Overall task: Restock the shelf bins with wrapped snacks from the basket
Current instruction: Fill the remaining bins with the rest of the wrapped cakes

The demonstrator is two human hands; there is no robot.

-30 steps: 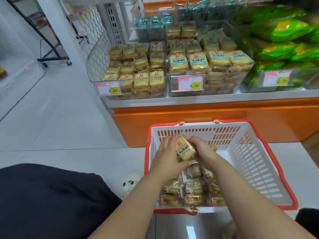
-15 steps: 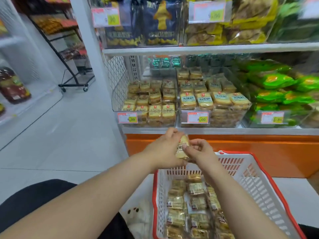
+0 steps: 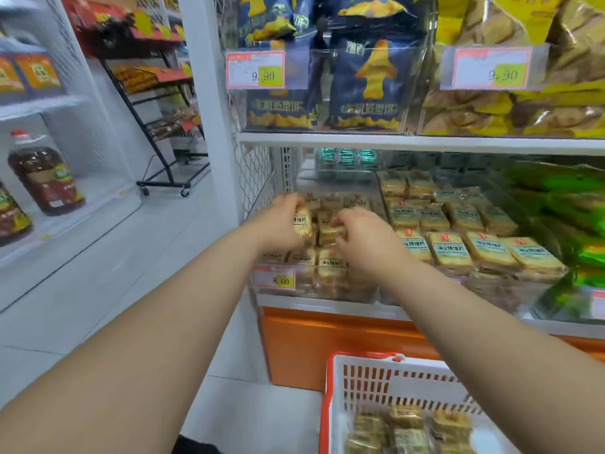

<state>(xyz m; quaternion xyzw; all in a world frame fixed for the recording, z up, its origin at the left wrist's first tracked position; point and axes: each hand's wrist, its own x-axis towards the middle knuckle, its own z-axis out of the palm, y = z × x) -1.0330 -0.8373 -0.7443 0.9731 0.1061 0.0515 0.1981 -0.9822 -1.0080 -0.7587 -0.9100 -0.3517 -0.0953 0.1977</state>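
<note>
Left hand (image 3: 281, 224): grip clamped on wrapped snack (image 3: 302, 222), above left shelf bin (image 3: 314, 283). Right hand (image 3: 363, 239): fingers curled, touching packs in same bin; grip state unclear. Basket (image 3: 330, 421): below bin

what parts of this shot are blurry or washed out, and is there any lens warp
Head view: motion blur smears both hands, the left hand gripping a snack and the right hand over the bin; price tags read soft; the white shelving at left is overexposed; the wide lens bows the shelf post and stretches the forearms; the basket is fairly sharp.
</note>
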